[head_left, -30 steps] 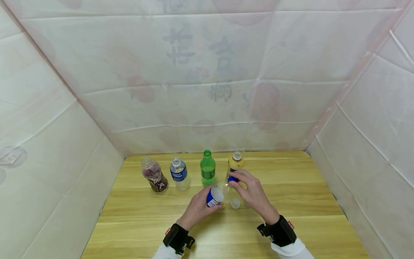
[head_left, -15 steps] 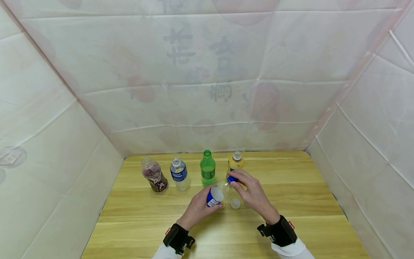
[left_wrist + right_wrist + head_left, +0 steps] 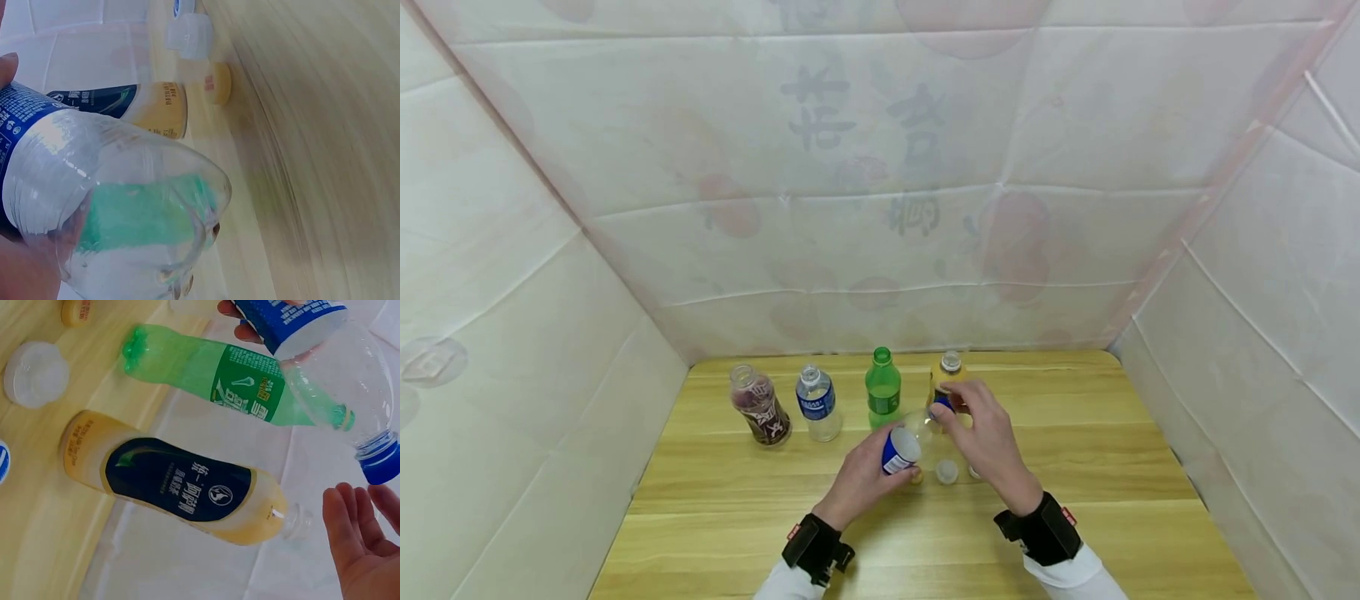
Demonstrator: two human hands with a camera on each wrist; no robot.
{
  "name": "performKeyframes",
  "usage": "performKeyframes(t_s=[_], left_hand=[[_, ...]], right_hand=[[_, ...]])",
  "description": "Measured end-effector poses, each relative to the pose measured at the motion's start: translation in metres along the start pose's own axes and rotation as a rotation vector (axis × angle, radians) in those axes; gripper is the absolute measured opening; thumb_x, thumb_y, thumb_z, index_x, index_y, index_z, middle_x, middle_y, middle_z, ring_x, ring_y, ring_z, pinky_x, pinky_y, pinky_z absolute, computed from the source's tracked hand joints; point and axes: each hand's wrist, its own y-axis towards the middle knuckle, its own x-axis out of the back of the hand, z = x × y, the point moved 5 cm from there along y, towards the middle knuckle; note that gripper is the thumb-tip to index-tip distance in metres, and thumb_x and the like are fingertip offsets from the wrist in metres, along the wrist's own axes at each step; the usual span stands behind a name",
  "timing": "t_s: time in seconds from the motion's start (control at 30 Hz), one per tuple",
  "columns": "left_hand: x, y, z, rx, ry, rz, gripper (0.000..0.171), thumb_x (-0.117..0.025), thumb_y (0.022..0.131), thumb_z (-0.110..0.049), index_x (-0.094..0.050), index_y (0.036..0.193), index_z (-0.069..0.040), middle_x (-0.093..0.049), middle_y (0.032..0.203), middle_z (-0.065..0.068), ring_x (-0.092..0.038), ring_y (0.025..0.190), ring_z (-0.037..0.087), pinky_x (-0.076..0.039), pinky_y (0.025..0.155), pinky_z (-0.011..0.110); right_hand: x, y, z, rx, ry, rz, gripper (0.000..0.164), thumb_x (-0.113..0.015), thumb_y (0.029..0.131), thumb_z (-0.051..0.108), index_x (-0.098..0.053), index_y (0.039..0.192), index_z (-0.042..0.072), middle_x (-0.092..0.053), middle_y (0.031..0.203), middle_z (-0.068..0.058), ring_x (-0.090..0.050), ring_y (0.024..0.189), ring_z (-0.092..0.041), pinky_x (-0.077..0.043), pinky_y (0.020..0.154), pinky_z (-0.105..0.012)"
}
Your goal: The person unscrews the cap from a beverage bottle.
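My left hand (image 3: 863, 477) grips a clear plastic bottle (image 3: 344, 375) around its blue label. The bottle tilts over the table, base towards me, neck pointing away to the right. A blue screw cap (image 3: 380, 464) sits on its neck. My right hand (image 3: 992, 442) is right at the cap, its fingers (image 3: 344, 519) loosely bent and spread around the cap's end without pinching it. Behind the right hand stands an uncapped yellow bottle (image 3: 181, 481) with a dark label. A green bottle (image 3: 883, 392) stands beyond the held bottle.
An uncapped bottle with a blue label (image 3: 817, 404) and a purple-brown bottle (image 3: 762, 408) stand to the left on the wooden table (image 3: 715, 517). Below the hands lie a translucent cap (image 3: 947, 472), a yellow cap (image 3: 218, 84) and a white-and-blue cap (image 3: 3, 461).
My right fingers have loosened from their pinch on the blue cap and lifted slightly away. The left hand keeps hold of the bottle, almost unmoved.
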Motion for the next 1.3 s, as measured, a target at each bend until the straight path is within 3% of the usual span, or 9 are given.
performKeyframes(t_s=[0.1, 0.27, 0.77, 1.13, 1.3], left_hand=[[0.0002, -0.0006, 0.0011, -0.015, 0.026, -0.013, 0.074, -0.086, 0.087, -0.033, -0.049, 0.146, -0.007, -0.065, 0.131, 0.012, -0.065, 0.115, 0.028, -0.057, 0.095, 0.048], [0.0016, -0.0025, 0.0035, -0.025, 0.037, -0.031, 0.075, -0.087, 0.086, -0.031, -0.05, 0.146, -0.007, -0.065, 0.13, 0.012, -0.066, 0.115, 0.028, -0.057, 0.094, 0.048], [0.0019, -0.0047, 0.0049, -0.027, 0.011, -0.023, 0.075, -0.087, 0.086, -0.03, -0.049, 0.147, -0.007, -0.064, 0.132, 0.013, -0.066, 0.116, 0.028, -0.057, 0.095, 0.049], [0.0022, -0.006, 0.0048, -0.031, 0.024, -0.019, 0.075, -0.086, 0.087, -0.038, -0.051, 0.146, -0.007, -0.066, 0.131, 0.011, -0.066, 0.115, 0.025, -0.057, 0.096, 0.047], [0.0021, -0.0062, 0.0048, -0.03, 0.019, -0.02, 0.074, -0.087, 0.086, -0.031, -0.051, 0.146, -0.006, -0.066, 0.131, 0.011, -0.066, 0.115, 0.026, -0.057, 0.095, 0.047]], right_hand=[[0.0, 0.0019, 0.0022, 0.02, -0.086, -0.023, 0.035, -0.08, 0.093, 0.027, -0.072, 0.116, 0.003, -0.065, 0.098, -0.002, -0.065, 0.085, -0.012, -0.061, 0.072, -0.03], [-0.002, 0.0006, -0.0004, -0.007, -0.092, 0.0, 0.027, -0.083, 0.089, 0.022, -0.074, 0.108, 0.006, -0.067, 0.091, 0.001, -0.066, 0.077, -0.008, -0.06, 0.067, -0.026], [-0.0053, -0.0021, -0.0021, -0.02, 0.107, 0.112, 0.029, -0.076, 0.095, 0.01, -0.071, 0.121, 0.0, -0.07, 0.117, -0.014, -0.072, 0.101, -0.027, -0.062, 0.083, -0.032], [-0.0048, -0.0051, -0.0044, -0.013, 0.179, 0.22, 0.033, -0.068, 0.099, 0.004, -0.065, 0.132, -0.001, -0.064, 0.131, -0.014, -0.066, 0.117, -0.03, -0.059, 0.094, -0.041], [-0.0054, -0.0068, -0.0054, 0.002, 0.204, 0.253, 0.035, -0.066, 0.1, 0.002, -0.063, 0.134, -0.002, -0.062, 0.135, -0.014, -0.062, 0.122, -0.031, -0.056, 0.098, -0.045]])
